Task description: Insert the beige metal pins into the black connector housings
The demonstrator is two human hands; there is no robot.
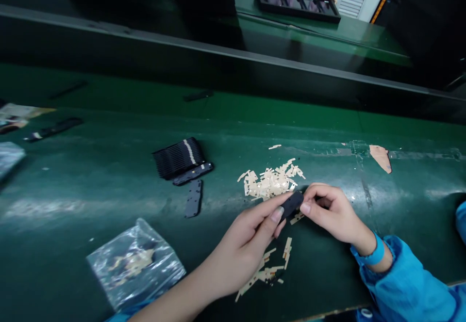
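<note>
**Black plastic part in left hand, over green workbench**

Held: black plastic part (292, 205), clamped between thumb and fingers of left hand (247, 247), above green workbench (207, 234). At its right end, right hand (333, 210), thumb and forefinger nearly together; cannot tell if pinching anything. Just beyond, pile of cream strips (271, 184). Farther left, stack of black parts (179, 159); nearer, clear plastic bag (160, 259), cream pieces inside.

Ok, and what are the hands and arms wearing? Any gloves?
No gloves! The right hand has a blue band at its wrist and a puffy bright blue sleeve. The left hand and forearm are bare; just some blue cloth shows by that arm.
</note>
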